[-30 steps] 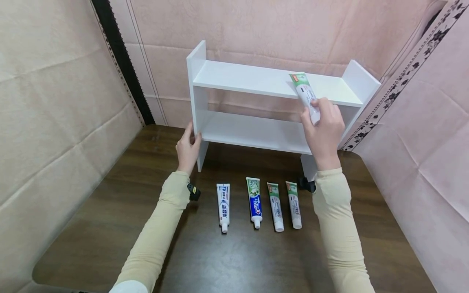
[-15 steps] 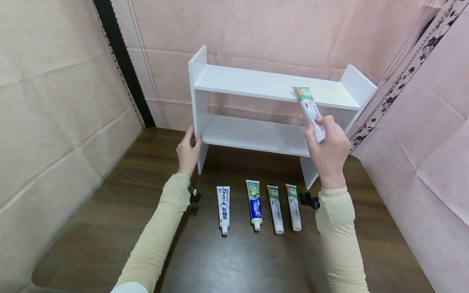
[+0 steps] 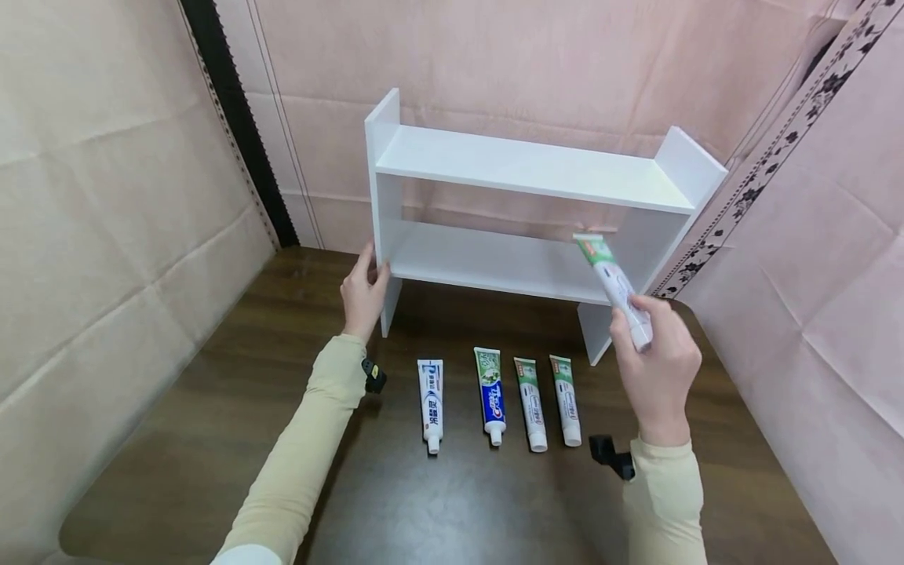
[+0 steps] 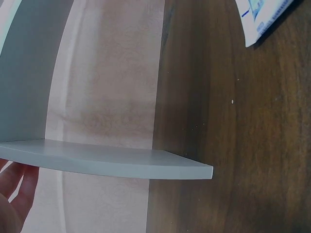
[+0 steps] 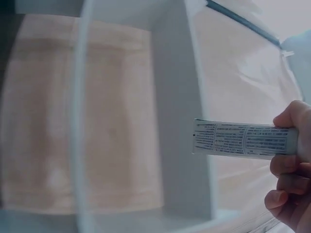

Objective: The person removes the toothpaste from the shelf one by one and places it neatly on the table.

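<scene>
My right hand (image 3: 660, 365) pinches a green-and-white toothpaste tube (image 3: 613, 284) near its cap end. In the head view the tube's flat end overlaps the right part of the lower shelf. The right wrist view shows the printed back of the tube (image 5: 240, 139), with thumb and fingers round its cap end. My left hand (image 3: 363, 294) touches the left side panel of a white two-tier shelf (image 3: 494, 263), fingers against the panel's outer face. In the left wrist view only some fingertips of the left hand (image 4: 17, 189) show beside the panel (image 4: 112, 159).
On the brown table (image 3: 424, 518), in front of the shelf, lie a white-and-blue toothpaste tube (image 3: 431, 404), a green-and-blue tube (image 3: 490, 392) and two smaller green-and-white tubes (image 3: 531, 404). Pink cloth walls (image 3: 530, 63) stand behind and at both sides.
My right hand has drawn back from the upper shelf, down and toward me, with the toothpaste tube still in it. The left hand stays at the side panel.
</scene>
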`<state>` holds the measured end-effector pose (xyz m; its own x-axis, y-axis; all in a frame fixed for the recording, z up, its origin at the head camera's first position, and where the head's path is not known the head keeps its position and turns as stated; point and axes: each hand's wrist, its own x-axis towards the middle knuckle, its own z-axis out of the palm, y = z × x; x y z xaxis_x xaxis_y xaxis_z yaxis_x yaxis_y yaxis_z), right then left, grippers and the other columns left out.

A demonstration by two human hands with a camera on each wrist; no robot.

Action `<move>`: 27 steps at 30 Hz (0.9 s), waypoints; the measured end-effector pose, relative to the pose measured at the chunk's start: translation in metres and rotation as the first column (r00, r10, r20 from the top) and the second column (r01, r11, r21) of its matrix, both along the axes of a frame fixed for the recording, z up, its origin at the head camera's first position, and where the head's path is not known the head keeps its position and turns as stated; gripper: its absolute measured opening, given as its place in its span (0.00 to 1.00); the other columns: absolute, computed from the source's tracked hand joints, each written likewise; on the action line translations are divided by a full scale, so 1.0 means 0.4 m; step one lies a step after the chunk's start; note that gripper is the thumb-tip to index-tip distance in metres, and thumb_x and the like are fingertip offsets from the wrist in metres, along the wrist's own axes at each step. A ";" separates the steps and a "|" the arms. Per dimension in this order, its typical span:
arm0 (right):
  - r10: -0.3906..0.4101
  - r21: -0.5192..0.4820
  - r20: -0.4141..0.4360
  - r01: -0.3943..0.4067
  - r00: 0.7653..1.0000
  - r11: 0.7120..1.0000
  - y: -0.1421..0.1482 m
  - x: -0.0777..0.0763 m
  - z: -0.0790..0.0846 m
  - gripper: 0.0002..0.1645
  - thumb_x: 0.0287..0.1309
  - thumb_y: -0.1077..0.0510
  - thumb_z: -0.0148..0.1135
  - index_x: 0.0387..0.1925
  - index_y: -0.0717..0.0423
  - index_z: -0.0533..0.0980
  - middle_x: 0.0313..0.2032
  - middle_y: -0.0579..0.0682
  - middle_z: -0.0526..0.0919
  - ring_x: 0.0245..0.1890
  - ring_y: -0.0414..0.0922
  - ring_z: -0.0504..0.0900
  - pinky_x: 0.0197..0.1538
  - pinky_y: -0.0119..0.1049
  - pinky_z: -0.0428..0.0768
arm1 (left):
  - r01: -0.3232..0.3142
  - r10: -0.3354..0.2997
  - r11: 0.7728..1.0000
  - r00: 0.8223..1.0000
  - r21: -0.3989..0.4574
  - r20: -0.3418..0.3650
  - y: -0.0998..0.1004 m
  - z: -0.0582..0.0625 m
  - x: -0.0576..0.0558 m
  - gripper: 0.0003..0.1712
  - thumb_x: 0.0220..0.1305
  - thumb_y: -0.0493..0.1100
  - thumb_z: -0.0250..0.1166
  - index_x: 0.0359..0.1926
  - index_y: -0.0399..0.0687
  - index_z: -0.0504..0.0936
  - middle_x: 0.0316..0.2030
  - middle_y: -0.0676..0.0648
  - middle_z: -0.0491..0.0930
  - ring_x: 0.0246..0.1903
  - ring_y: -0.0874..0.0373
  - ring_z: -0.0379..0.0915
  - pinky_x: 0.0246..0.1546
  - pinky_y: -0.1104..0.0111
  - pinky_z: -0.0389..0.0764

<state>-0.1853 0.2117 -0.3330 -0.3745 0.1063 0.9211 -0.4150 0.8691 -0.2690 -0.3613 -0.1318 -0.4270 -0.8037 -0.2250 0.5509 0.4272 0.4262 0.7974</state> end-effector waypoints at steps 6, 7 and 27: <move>-0.075 0.046 0.148 0.069 0.986 0.997 0.052 0.048 -0.142 0.12 0.52 0.62 0.63 0.39 0.64 0.79 0.23 0.64 0.80 0.17 0.52 0.70 0.18 0.41 0.62 | 0.003 -0.004 1.000 1.000 -0.018 -0.015 0.004 0.009 -0.003 0.28 0.71 0.44 0.56 0.70 0.55 0.66 0.59 0.38 0.78 0.53 0.43 0.80 0.52 0.52 0.81; -0.098 0.050 0.195 0.090 0.976 0.995 0.063 0.057 -0.163 0.11 0.52 0.62 0.64 0.39 0.63 0.79 0.23 0.63 0.81 0.17 0.52 0.70 0.18 0.40 0.62 | 0.005 -0.005 1.000 1.000 -0.019 -0.016 0.004 0.009 -0.003 0.28 0.71 0.44 0.56 0.70 0.55 0.66 0.59 0.38 0.78 0.53 0.43 0.80 0.52 0.52 0.81; -0.217 0.158 0.776 0.150 0.593 0.976 0.164 0.132 -0.313 0.21 0.56 0.56 0.61 0.51 0.62 0.78 0.34 0.70 0.84 0.18 0.51 0.74 0.18 0.42 0.66 | -0.025 0.025 1.000 1.000 0.011 -0.012 -0.001 -0.008 0.018 0.27 0.71 0.45 0.55 0.70 0.58 0.67 0.61 0.41 0.77 0.53 0.45 0.80 0.52 0.52 0.81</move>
<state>-0.1326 0.2773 -0.4582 -0.9348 0.2059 0.2893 0.0975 0.9322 -0.3486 -0.3543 -0.1323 -0.4301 -0.7909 -0.2510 0.5581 0.4263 0.4283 0.7968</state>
